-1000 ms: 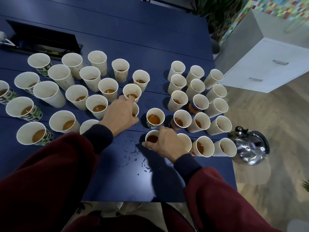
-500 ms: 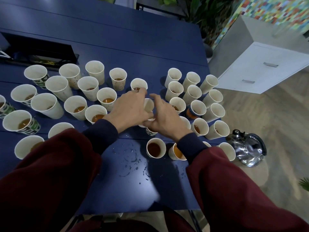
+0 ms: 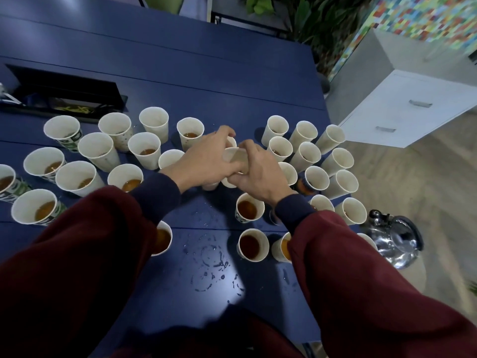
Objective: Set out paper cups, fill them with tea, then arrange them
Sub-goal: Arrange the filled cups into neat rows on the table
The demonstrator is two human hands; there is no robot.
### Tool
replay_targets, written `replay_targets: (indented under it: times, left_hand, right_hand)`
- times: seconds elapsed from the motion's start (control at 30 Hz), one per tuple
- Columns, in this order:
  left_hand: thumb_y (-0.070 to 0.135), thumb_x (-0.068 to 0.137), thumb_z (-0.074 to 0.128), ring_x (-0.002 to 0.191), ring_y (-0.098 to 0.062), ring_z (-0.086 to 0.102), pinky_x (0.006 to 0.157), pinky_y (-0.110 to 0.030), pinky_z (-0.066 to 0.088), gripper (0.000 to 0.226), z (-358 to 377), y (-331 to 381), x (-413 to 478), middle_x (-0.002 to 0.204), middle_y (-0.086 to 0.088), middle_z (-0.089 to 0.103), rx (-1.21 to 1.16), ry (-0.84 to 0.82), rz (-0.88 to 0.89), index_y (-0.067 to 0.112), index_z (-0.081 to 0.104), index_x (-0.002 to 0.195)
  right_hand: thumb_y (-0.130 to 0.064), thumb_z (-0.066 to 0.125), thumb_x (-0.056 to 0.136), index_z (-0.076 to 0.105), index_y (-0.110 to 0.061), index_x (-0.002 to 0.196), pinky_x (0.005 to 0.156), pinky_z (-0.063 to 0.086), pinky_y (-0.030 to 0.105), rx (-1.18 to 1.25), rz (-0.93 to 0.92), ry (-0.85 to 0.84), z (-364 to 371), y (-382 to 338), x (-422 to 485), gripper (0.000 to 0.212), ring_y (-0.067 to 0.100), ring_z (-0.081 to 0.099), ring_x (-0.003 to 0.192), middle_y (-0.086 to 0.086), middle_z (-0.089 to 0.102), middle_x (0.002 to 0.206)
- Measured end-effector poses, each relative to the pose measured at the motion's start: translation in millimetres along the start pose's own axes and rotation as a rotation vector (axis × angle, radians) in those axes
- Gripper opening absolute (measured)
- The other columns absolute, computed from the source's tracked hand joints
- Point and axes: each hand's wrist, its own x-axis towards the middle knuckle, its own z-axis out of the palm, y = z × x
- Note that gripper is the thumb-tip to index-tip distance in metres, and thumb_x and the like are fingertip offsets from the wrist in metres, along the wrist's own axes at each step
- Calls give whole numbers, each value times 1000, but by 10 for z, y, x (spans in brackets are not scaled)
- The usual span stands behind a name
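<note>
Head view: paper cups stand on the blue bench (image 3: pixel 180 73) in a left group (image 3: pixel 144 151) and a right group (image 3: pixel 313 177). Many show tea, so setting out and filling look largely done and arranging is in hand. The left hand (image 3: pixel 204 164) and right hand (image 3: pixel 258 174) meet in the gap between the groups, fingers curled round the middle cups (image 3: pixel 233 158), while a few filled front cups (image 3: pixel 252 244) seem not yet placed.
</note>
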Motion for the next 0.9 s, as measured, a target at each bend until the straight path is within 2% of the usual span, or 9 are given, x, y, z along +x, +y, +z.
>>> replay_targets:
  times: [0.07,0.17,0.27,0.33,0.47,0.53,0.67,0.8,0.9]
  left_hand:
    - [49,80,66,109,-24,63,96,-45,50,69,17,-81,90,122,-4,63,-38,33,-13,14,44,137]
    - [36,90,66,117,-31,57,98,-43,46,55,89,-248,201,128,-11,58,128,73,-66,9,48,135]
    - [32,84,67,108,-38,58,83,-39,45,46,210,-461,236,122,-15,55,268,1,-88,8,52,120]
    - [36,81,72,106,-39,59,81,-38,44,52,271,-534,251,124,-17,52,308,-62,-105,10,50,120]
    - [44,81,77,119,-36,55,93,-42,47,79,345,-570,251,132,-17,50,446,-136,-103,15,37,144]
    - [43,86,73,118,-35,55,91,-41,47,78,375,-564,265,131,-16,50,482,-138,-86,19,33,148]
    - [42,85,73,113,-33,58,89,-39,49,78,389,-556,314,126,-15,51,480,-140,-96,23,32,149]
    - [40,84,75,109,-31,60,87,-37,49,76,394,-542,338,121,-12,54,468,-117,-121,22,35,145]
    - [39,81,78,108,-29,61,81,-33,47,75,409,-551,347,122,-10,56,453,-72,-130,19,35,139]
  right_hand:
    - [-35,75,80,52,-8,113,73,44,38,9,38,20,4,117,72,49,31,61,90,10,64,104]
    - [-34,75,82,49,-9,115,71,37,34,39,116,41,-1,256,144,48,29,58,88,8,63,100]
    - [-43,74,85,50,-12,114,76,46,37,131,171,60,-2,354,188,49,25,60,89,4,64,100]
    - [-46,74,85,50,-13,115,79,48,37,138,177,56,-19,400,211,50,24,60,91,3,64,102]
    - [-41,75,83,49,-11,115,73,37,32,35,140,-17,19,530,232,51,28,59,95,7,62,106]
    - [-39,75,84,49,-9,116,73,35,32,-47,104,-59,53,551,244,51,31,59,97,10,61,111]
    - [-41,74,85,47,-9,116,78,48,42,-126,80,-140,188,588,244,52,36,61,99,14,59,116]
    - [-39,75,84,43,-9,117,82,43,40,-129,159,-235,278,630,240,55,39,59,106,17,58,119]
    - [-43,77,83,41,-10,115,78,39,36,-94,188,-266,307,666,204,58,37,59,106,17,60,117]
